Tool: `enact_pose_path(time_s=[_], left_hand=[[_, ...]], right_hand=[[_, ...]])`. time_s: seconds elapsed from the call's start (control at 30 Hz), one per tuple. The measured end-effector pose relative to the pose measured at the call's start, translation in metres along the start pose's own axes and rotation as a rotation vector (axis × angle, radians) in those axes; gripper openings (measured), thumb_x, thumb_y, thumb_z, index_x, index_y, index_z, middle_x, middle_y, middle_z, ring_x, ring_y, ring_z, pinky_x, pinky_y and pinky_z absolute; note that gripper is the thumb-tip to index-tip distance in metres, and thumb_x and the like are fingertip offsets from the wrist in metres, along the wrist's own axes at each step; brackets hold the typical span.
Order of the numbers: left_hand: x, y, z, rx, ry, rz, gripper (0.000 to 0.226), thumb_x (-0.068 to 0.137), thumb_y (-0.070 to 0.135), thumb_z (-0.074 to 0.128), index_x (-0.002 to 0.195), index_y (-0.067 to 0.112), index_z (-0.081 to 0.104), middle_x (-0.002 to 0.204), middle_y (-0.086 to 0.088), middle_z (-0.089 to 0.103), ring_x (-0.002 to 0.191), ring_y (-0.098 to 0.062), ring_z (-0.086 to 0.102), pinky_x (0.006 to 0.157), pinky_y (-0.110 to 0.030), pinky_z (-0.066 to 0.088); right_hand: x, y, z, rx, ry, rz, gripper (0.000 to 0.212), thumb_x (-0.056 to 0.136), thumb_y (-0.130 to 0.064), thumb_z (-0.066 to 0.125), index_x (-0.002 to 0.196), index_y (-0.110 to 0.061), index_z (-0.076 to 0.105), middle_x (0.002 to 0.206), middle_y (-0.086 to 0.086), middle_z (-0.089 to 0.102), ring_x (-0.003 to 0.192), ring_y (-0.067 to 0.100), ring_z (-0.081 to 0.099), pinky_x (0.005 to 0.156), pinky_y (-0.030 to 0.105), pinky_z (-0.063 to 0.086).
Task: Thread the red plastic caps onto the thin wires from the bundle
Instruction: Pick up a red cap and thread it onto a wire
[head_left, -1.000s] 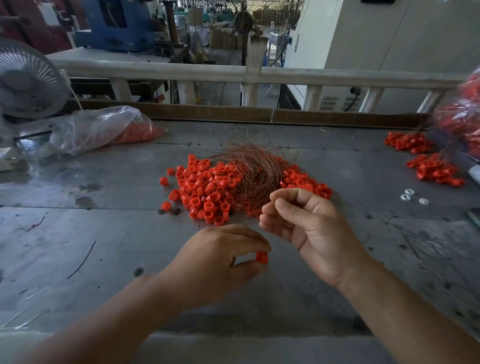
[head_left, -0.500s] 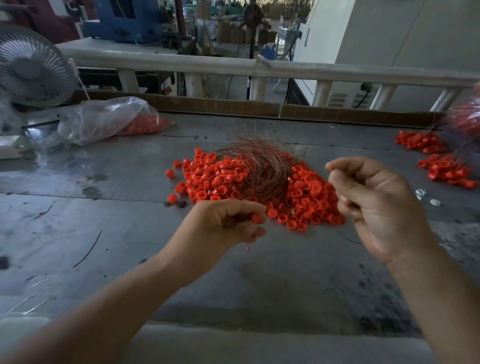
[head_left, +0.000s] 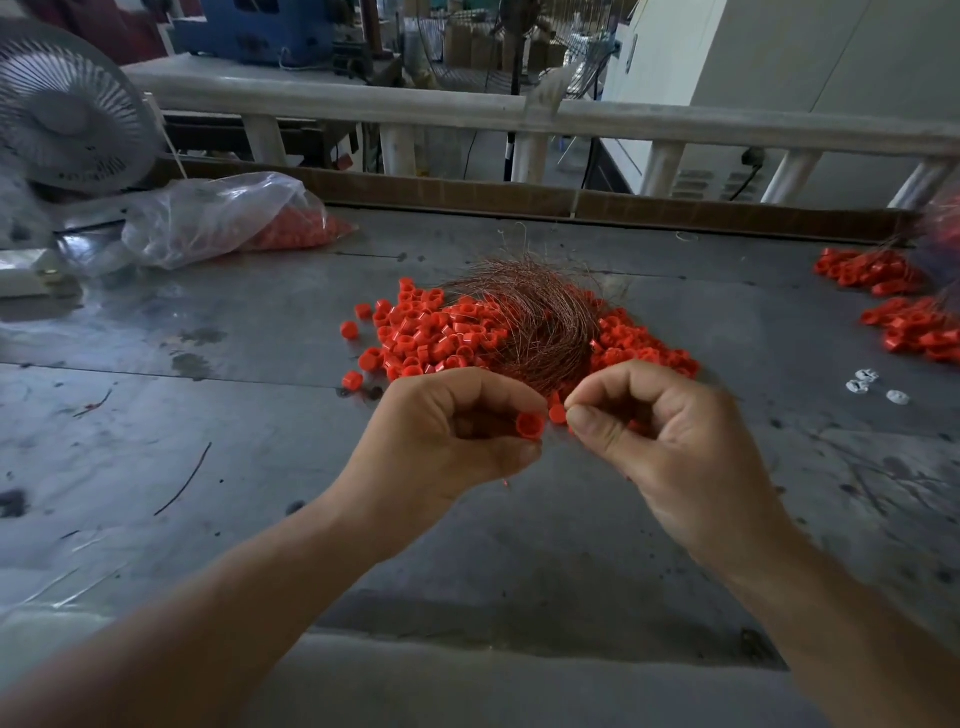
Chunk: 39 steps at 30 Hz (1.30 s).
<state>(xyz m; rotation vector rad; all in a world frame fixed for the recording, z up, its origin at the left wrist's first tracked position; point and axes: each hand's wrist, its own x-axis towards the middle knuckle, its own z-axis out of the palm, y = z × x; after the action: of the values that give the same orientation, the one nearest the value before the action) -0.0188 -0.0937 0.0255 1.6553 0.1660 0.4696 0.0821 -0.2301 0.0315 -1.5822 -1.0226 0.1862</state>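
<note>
Grip, left hand (head_left: 452, 434): pressed together; a red cap (head_left: 530, 426) is pinched between thumb and forefinger just above the desk (head_left: 260, 467).
Held cap, attitude: the open mouth is turned toward the right and slightly toward the camera, so the bore axis is judged to run roughly left to right.
Loose caps (head_left: 426, 332): heaped on the desk beyond both hands, on either side of the wire bundle.
Wire bundle (head_left: 535, 322): a curved sheaf of thin copper-coloured strands is laid over the heap, directly behind the gap between the hands.
Second cap (head_left: 557, 413): seen between the two grips; whether it is held or lies on the desk cannot be told.
Grip, right hand (head_left: 670, 447): thumb and forefinger are closed tip to tip, the other fingers curled; a single wire between them is too thin to be made out.
Governing relation: the right grip lies just beside the held cap, to its right and at nearly the same height, opposite the mouth.
Nearer hand: the right fingertips are nearest the cap mouth, while the cap is steadied by the left.
Next move, as judged: a short travel leftward along the bore axis is called for.
Threaded clusters (head_left: 914, 327): set well apart at the desk's right edge.
</note>
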Motion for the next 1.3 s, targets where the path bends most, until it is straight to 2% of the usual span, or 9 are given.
enact_pose_path(time_s=[0.13,0.3,0.47,0.57,0.83,0.97,1.13,1.3], left_hand=[[0.0002,0.0001,-0.0008,0.009,-0.009,0.008,0.028,0.055,0.016,0.071,0.080,0.028,0.074,0.078,0.003,0.072,0.073,-0.009,0.068,0.066,-0.017,0.053],[-0.0013,0.0006,-0.0003,-0.059,-0.033,-0.013,0.034,0.057,0.013,0.068,0.084,0.033,0.074,0.076,0.003,0.072,0.074,-0.010,0.067,0.069,-0.017,0.054],[-0.0002,0.0015,0.0012,-0.073,-0.035,-0.006,0.031,0.057,0.012,0.068,0.086,0.022,0.073,0.073,0.001,0.071,0.068,-0.008,0.066,0.064,-0.017,0.053],[-0.0003,0.0009,0.0006,-0.094,-0.020,0.011,0.028,0.060,0.007,0.065,0.087,0.016,0.067,0.077,0.002,0.072,0.073,-0.009,0.069,0.064,-0.016,0.052],[-0.0011,0.0004,0.0003,-0.149,-0.053,0.044,0.030,0.062,0.003,0.064,0.084,0.021,0.073,0.077,-0.001,0.073,0.077,-0.010,0.069,0.069,-0.016,0.052],[-0.0007,-0.0005,-0.0006,-0.175,-0.062,0.032,0.034,0.063,0.004,0.064,0.090,0.022,0.074,0.079,-0.001,0.074,0.078,-0.010,0.069,0.069,-0.015,0.052],[0.0005,-0.0025,-0.0019,-0.189,-0.078,0.028,0.034,0.068,0.002,0.059,0.097,0.016,0.070,0.086,-0.001,0.074,0.082,-0.012,0.069,0.071,-0.017,0.052],[0.0002,-0.0026,-0.0021,-0.190,-0.081,0.025,0.031,0.070,0.005,0.060,0.097,0.017,0.070,0.086,0.001,0.074,0.081,-0.010,0.069,0.071,-0.017,0.052]], right_hand=[[-0.0017,-0.0017,0.0006,-0.040,-0.004,0.000,0.002,0.072,-0.030,0.062,0.071,-0.029,0.063,0.075,-0.015,0.065,0.067,0.005,0.058,0.062,0.012,0.046],[-0.0009,0.0002,0.0011,-0.082,-0.018,-0.018,0.017,0.079,-0.014,0.066,0.072,-0.029,0.062,0.075,-0.016,0.064,0.069,0.003,0.058,0.062,0.011,0.044],[-0.0018,-0.0001,0.0006,-0.098,-0.022,-0.018,0.007,0.075,-0.026,0.062,0.071,-0.031,0.062,0.074,-0.015,0.063,0.067,0.007,0.058,0.062,0.013,0.045],[-0.0020,-0.0009,0.0011,-0.130,-0.020,-0.033,0.007,0.075,-0.026,0.062,0.070,-0.033,0.061,0.075,-0.014,0.063,0.064,0.010,0.056,0.059,0.013,0.044],[-0.0011,-0.0013,0.0026,-0.151,0.006,-0.050,0.009,0.074,-0.024,0.062,0.069,-0.032,0.061,0.070,-0.014,0.060,0.058,0.010,0.053,0.054,0.014,0.041],[-0.0033,-0.0025,0.0011,-0.205,0.008,-0.079,0.013,0.075,-0.022,0.061,0.069,-0.034,0.059,0.064,-0.015,0.056,0.057,0.005,0.051,0.053,0.010,0.038],[-0.0018,-0.0039,-0.0003,-0.243,0.016,-0.078,0.012,0.075,-0.023,0.061,0.069,-0.033,0.059,0.065,-0.014,0.055,0.059,0.009,0.051,0.053,0.012,0.039],[-0.0031,-0.0043,-0.0012,-0.259,0.016,-0.069,0.011,0.074,-0.024,0.061,0.069,-0.034,0.058,0.064,-0.014,0.055,0.059,0.007,0.050,0.054,0.011,0.038]])
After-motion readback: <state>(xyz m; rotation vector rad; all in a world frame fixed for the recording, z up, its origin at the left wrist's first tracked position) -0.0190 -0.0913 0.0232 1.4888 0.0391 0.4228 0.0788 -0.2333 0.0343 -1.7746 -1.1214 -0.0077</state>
